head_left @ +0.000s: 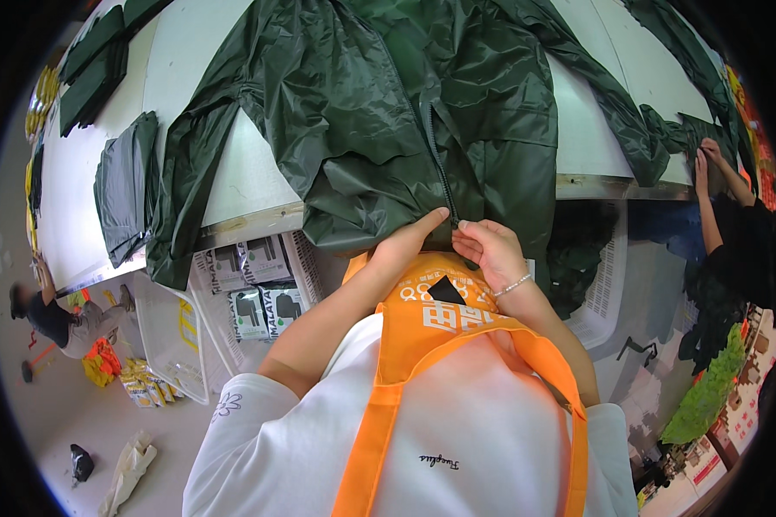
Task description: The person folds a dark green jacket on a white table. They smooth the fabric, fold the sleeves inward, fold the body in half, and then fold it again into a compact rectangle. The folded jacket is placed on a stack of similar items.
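A dark green rain jacket point(345, 129) lies spread on the white table, its sleeves out to both sides and its lower part hanging over the near edge. Down its front runs a dark zipper point(437, 155), partly open towards the collar. My left hand point(412, 239) grips the hem left of the zipper's lower end, thumb on top and the other fingers hidden beneath the cloth. Just to the right, my right hand point(491, 252) pinches the zipper's bottom end between thumb and fingertips. Whether a slider is between those fingers is too small to tell.
Folded dark green garments point(125, 185) lie on the table's left side. Beneath the edge stand a white basket of packaged goods point(263, 284) and a pale crate point(608, 284) with dark cloth. At right, a co-worker's hands point(705, 168) touch dark fabric; another person point(56, 319) is far left.
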